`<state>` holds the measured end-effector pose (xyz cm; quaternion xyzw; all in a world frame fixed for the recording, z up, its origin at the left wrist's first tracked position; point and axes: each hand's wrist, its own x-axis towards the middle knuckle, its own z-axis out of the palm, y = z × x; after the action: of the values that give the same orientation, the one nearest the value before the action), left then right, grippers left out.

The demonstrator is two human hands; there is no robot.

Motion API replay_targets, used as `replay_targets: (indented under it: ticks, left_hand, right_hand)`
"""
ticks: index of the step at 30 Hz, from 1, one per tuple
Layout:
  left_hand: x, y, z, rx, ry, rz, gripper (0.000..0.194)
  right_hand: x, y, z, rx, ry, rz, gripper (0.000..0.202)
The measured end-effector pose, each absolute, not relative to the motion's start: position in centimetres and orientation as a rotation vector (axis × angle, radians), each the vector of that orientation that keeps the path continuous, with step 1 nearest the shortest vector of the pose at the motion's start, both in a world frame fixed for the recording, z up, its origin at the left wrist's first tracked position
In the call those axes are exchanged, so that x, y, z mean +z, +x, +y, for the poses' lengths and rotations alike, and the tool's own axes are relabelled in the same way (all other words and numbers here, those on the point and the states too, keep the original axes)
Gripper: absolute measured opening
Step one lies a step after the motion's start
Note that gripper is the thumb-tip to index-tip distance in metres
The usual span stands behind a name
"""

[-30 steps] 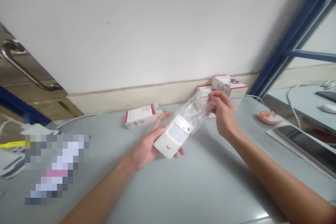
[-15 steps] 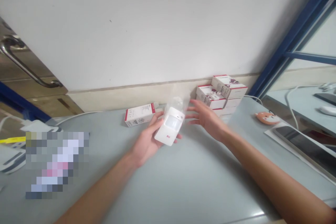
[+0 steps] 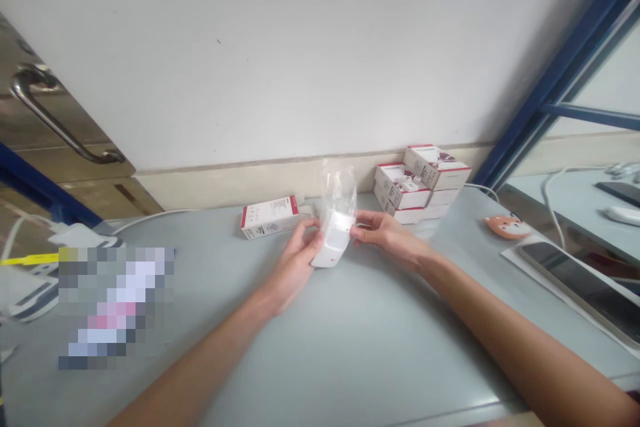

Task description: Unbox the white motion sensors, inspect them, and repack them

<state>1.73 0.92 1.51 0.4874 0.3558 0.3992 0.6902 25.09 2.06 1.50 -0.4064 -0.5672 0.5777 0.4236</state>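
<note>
A white motion sensor [image 3: 332,244] sits in the lower part of a clear plastic bag [image 3: 339,188], whose loose top stands up above it. My left hand [image 3: 295,267] grips the sensor along its left side, thumb on the front. On the other side, my right hand [image 3: 387,235] pinches the bag at the sensor's upper right edge with thumb and forefinger. Just behind my left hand lies a white and red box [image 3: 270,215] with its end flap open towards the right.
Several white and red boxes [image 3: 437,167] are stacked against the wall at the back right. An orange animal-faced object [image 3: 509,226] and a dark phone [image 3: 575,280] lie on the right of the grey table [image 3: 320,360]. Cables, a white device and a blurred-out item occupy the left.
My right hand has moved left and closed on the bag's edge; its fingers were spread apart before. The sensor is tilted more upright, and the bag's top now stands taller.
</note>
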Motion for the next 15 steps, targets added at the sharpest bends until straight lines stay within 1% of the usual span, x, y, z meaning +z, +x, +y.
replay_targets:
  ticks: [5,8,11,15]
  left_hand:
    - [0.52,1.50,1.49,0.873,1.300,0.852,0.044]
    - [0.49,1.60,1.55,0.874,1.388,0.839,0.044]
    - [0.76,1.68,1.38,0.952,1.449,0.806,0.042]
    - [0.54,1.54,1.02,1.020,1.616,0.828,0.047]
  right_hand:
    - [1.91,25.50,2.08,1.441,-1.002,-1.388,0.048]
    - [2.02,25.74,2.12,1.446,-1.003,-1.396,0.045]
    - [2.00,25.95,2.18,1.421,-1.014,-1.445,0.041]
    - [1.82,26.12,2.25,1.423,-1.018,-1.539,0.038]
